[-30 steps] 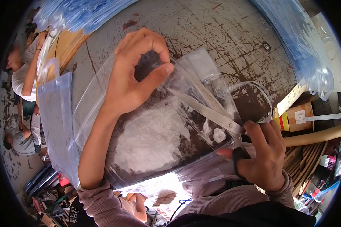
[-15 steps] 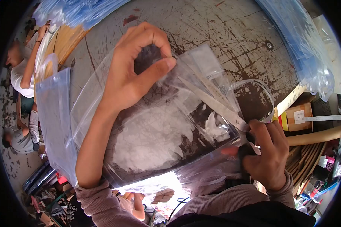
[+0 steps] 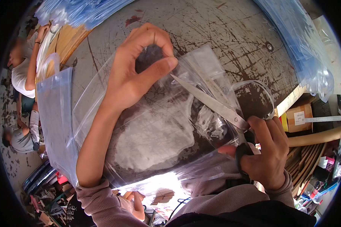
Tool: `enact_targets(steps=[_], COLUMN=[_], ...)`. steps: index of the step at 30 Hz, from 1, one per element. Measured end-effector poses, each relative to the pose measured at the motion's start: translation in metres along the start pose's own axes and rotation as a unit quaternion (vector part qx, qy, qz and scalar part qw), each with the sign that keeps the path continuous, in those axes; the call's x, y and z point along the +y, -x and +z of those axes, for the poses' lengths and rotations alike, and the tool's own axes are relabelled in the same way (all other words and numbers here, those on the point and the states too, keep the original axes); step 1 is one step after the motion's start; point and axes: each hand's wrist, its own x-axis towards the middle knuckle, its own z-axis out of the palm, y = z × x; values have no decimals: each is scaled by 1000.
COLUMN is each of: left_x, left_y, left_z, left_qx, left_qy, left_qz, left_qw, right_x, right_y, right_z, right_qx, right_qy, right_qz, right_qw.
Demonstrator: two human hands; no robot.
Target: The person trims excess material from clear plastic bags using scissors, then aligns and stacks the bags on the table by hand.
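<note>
A clear plastic bag [image 3: 155,140] lies spread over the table in front of me, with bright light reflecting on it. My left hand [image 3: 144,68] pinches the upper part of the bag between thumb and forefinger, the fingers curled into a ring. In my right hand [image 3: 267,151] is a pair of scissors [image 3: 216,104] with black handles. Their blades are parted and point up and left at the bag, the lower tip just below my left thumb. Whether plastic lies between the blades I cannot tell. A clear handle loop [image 3: 271,96] arches out beside the blades.
Stacks of bluish clear plastic bags lie at the table's [image 3: 231,22] far left [image 3: 83,11] and right [image 3: 295,45]. Another bag [image 3: 55,113] hangs over the left edge. A cardboard box [image 3: 299,115] and a tan tube [image 3: 316,137] are at right. People [image 3: 24,75] sit beyond the left side.
The scissors and my right hand have shifted slightly left, the lower blade tip closer to my left thumb. The plastic near the blades has crumpled differently. My left hand keeps its pinch.
</note>
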Motion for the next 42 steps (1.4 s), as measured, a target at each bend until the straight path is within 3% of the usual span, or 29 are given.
enact_targets(steps=[2,5,11,35,37,42], left_x=[0,4,-2,4,3,-9], left_y=[0,1,0,-3,-7,-7], left_z=[0,-1,0,-1,-8,-18], left_qx=[11,-10,17,23,-35,-93], left_qy=[0,1,3,78,-93,-26], left_qz=[30,-34,44,5,-9,27], left_qw=[999,999,999,997,995,995], right_x=[1,2,4,10,9,6], right_y=[0,2,-1,2,2,3], right_z=[0,0,0,-3,-3,-2], right_qx=[14,6,16,-14,-10,-18], right_qy=[-6,3,-32,-37,-44,-63], right_qz=[-4,0,2,-7,-1,30], right_qw=[1000,1000,999,999,999,997])
